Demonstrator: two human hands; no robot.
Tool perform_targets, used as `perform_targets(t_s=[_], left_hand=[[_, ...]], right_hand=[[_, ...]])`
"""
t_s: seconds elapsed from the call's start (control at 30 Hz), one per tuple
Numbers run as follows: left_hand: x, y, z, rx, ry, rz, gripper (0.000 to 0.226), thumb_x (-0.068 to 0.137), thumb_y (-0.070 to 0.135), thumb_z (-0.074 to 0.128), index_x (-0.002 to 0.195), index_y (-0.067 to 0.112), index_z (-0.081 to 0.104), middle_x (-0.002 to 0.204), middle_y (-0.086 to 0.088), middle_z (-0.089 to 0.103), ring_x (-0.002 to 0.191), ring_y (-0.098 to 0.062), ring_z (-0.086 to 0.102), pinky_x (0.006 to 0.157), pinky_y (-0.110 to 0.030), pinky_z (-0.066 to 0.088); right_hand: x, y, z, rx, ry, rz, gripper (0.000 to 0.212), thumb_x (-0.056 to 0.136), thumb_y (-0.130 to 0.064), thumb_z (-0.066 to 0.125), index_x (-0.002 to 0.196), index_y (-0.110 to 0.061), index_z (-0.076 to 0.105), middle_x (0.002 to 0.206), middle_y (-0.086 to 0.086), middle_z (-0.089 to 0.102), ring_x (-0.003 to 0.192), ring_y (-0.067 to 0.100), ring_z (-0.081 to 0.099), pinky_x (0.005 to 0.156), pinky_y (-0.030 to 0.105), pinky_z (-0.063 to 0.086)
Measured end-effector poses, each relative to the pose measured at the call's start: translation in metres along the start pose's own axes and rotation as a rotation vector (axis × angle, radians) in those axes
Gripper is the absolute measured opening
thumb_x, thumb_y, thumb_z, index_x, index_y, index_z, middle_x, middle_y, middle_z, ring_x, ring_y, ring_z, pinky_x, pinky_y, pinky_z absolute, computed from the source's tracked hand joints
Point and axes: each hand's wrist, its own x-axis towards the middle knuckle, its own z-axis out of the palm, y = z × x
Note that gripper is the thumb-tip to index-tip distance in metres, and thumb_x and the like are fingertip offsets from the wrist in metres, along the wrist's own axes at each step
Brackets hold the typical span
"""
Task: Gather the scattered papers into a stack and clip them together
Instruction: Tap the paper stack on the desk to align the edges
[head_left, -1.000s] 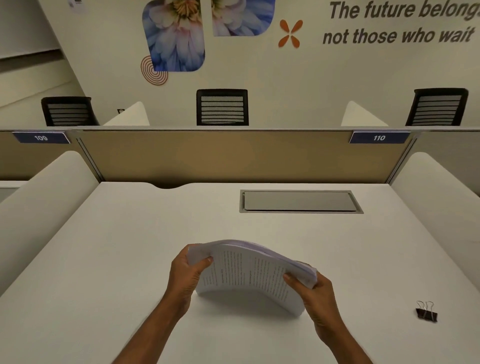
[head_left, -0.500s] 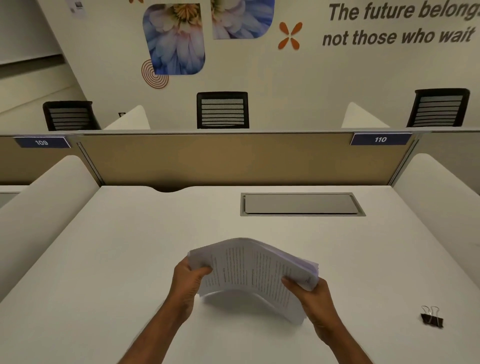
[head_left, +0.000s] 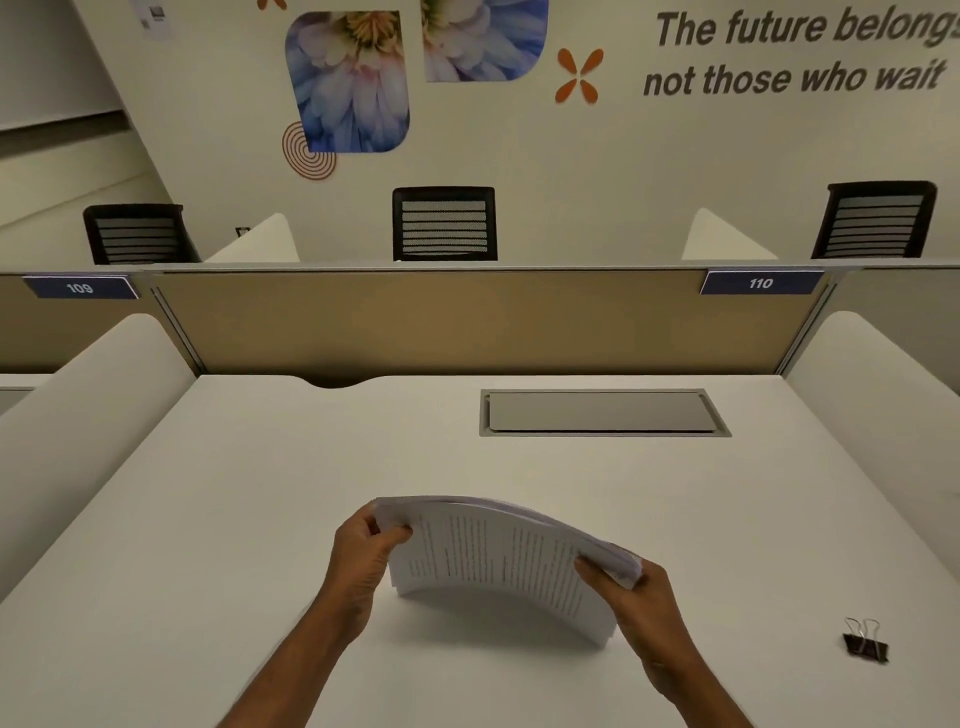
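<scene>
A stack of printed white papers stands on its lower edge on the white desk, bowed upward in the middle. My left hand grips the stack's left end, thumb on the front sheet. My right hand grips the right end the same way. A black binder clip with silver handles lies on the desk to the right, well apart from both hands.
A grey cable hatch is set into the desk behind the papers. A tan partition closes the far edge, and white side dividers flank the desk. Black chairs stand beyond the partition.
The stack was lifted with a sharper bend half a second ago and now sits lower with a smoother arch. Both hands keep their hold. The clip has not moved.
</scene>
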Motion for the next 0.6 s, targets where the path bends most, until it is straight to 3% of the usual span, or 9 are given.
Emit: perform_targets(t_s=[0.23,0.37,0.47,0.6], left_hand=[[0.0,0.005,0.009,-0.026,0.009,0.002,0.035,0.087,-0.011,0.061,0.105,0.017,0.069,0.103,-0.011,0.073,0.097,-0.027,0.063,0.074,-0.033,0.051],[0.0,-0.002,0.008,0.025,-0.031,-0.03,0.041,0.086,-0.013,0.061,0.113,0.017,0.067,0.105,-0.006,0.074,0.102,-0.025,0.065,0.071,-0.029,0.051],[-0.002,-0.012,0.014,0.023,-0.054,-0.081,0.044,0.085,-0.014,0.062,0.113,0.021,0.066,0.108,-0.007,0.074,0.107,-0.028,0.065,0.072,-0.028,0.052],[0.002,-0.012,0.012,-0.013,-0.007,-0.079,0.034,0.086,-0.01,0.064,0.103,0.018,0.069,0.103,-0.01,0.074,0.1,-0.028,0.062,0.075,-0.033,0.051]], right_hand=[[0.002,-0.001,0.006,0.057,0.056,-0.002,0.026,0.087,-0.016,0.079,0.111,-0.027,0.077,0.097,-0.006,0.081,0.096,0.019,0.073,0.072,0.027,0.058],[0.005,0.005,-0.005,0.045,-0.014,0.062,0.034,0.082,-0.016,0.084,0.113,-0.025,0.076,0.101,-0.003,0.082,0.101,0.019,0.074,0.073,0.025,0.058],[0.003,0.01,0.002,0.022,-0.018,0.107,0.036,0.072,-0.027,0.091,0.105,-0.028,0.076,0.101,-0.006,0.082,0.098,0.017,0.075,0.072,0.023,0.059],[0.007,0.011,-0.002,0.047,0.015,0.097,0.028,0.082,-0.017,0.084,0.107,-0.025,0.076,0.098,-0.004,0.082,0.098,0.021,0.074,0.076,0.031,0.059]])
